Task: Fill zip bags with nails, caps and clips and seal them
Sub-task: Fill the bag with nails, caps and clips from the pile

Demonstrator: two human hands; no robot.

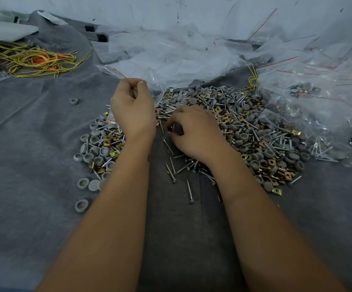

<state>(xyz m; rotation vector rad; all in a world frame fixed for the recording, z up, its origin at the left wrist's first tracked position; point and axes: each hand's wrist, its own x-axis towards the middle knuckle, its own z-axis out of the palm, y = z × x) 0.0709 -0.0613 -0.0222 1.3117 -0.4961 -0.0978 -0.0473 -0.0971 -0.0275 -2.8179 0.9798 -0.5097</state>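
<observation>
near the middle of the grey felt cloth, our left hand pinches the mouth of a clear plastic zip bag and holds it up, likely so the opening stays reachable. our right hand curls its fingers round a few small pieces at the edge of the heap of silver screw nails, grey round caps and brass square clips, close beside the bag. filled bags lie toward the cloth's right edge, empty ones at its far edge.

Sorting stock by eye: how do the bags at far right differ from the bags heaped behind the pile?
The right bags hold screws, caps and clips; the back bags look empty. The right bags bulge, while the back bags lie flat and crumpled. Both are clear with red zip lines.
</observation>
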